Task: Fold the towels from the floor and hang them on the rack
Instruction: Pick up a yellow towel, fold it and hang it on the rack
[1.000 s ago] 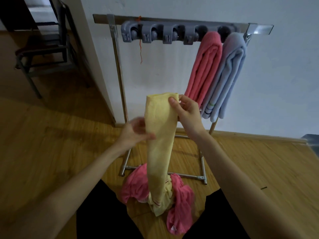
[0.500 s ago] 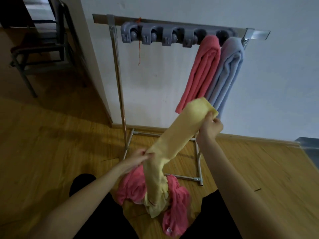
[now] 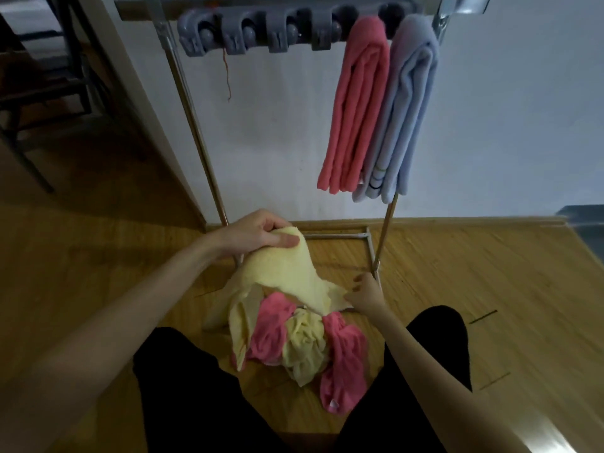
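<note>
A yellow towel (image 3: 287,276) is stretched low over the floor between my hands. My left hand (image 3: 258,233) grips its upper end, thumb on top. My right hand (image 3: 364,294) pinches its lower right edge. Under it on the wooden floor lies a heap of a pink towel (image 3: 343,354) and crumpled yellow cloth (image 3: 304,341). The metal rack (image 3: 189,103) stands against the white wall, with a row of grey clips (image 3: 255,34) along its top bar. A folded pink towel (image 3: 356,103) and a folded light blue towel (image 3: 408,106) hang at its right end.
My knees in black trousers (image 3: 434,348) frame the heap on both sides. The rack's base tubes (image 3: 369,250) lie on the floor just behind my hands. A dark chair (image 3: 39,93) stands at the far left past the wall corner.
Both hands have dropped toward the floor with the yellow towel. The right hand came down from beside the hung towels to the towel's lower edge; the left now holds the top end.
</note>
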Available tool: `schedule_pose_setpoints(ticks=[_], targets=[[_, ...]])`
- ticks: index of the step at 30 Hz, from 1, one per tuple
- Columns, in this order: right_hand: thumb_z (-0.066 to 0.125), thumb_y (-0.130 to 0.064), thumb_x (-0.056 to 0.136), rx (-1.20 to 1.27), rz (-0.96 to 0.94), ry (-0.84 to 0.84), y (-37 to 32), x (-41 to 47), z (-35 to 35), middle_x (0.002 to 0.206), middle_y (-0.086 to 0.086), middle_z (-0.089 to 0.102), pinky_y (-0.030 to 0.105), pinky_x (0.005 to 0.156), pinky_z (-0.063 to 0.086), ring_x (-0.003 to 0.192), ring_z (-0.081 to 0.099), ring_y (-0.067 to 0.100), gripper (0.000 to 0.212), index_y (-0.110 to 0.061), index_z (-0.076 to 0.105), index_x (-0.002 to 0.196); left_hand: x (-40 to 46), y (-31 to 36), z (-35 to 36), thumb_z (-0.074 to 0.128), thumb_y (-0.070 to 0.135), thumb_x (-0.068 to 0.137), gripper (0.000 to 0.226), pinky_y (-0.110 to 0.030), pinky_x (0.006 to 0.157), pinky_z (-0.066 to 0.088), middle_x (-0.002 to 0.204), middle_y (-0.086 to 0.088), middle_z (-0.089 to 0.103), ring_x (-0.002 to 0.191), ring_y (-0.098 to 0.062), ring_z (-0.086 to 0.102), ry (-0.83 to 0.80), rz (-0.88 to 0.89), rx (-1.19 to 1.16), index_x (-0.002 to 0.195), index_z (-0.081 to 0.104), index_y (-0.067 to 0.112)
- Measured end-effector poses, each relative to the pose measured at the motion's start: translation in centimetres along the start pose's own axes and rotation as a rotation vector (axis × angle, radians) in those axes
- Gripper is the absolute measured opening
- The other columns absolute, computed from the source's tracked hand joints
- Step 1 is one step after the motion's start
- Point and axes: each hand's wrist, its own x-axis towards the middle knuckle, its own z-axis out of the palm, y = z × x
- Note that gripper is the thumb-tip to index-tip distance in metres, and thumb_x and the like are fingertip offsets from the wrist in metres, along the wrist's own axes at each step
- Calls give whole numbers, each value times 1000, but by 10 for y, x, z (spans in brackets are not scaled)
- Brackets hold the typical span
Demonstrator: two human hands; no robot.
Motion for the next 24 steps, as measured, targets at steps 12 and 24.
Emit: schedule_pose_setpoints(ticks=[12, 24], targets=[[68, 6, 75, 450, -649, -730, -88, -55, -62, 121, 10, 61, 39, 103, 45, 120, 55, 27, 55, -3, 53, 126, 13, 40, 3, 61, 24, 84, 33, -19, 65, 52, 92, -9, 71, 81, -15, 68, -245, 16, 99, 104, 69, -1], [70, -24, 85, 64, -741, -548, -102, -50, -115, 76, 14, 51, 40, 64, 39, 71, 49, 24, 34, 6, 54, 85, 20, 36, 4, 70, 34, 76, 29, -22, 64, 53, 88, -3, 72, 80, -16, 69, -168, -17, 222, 95, 73, 12]])
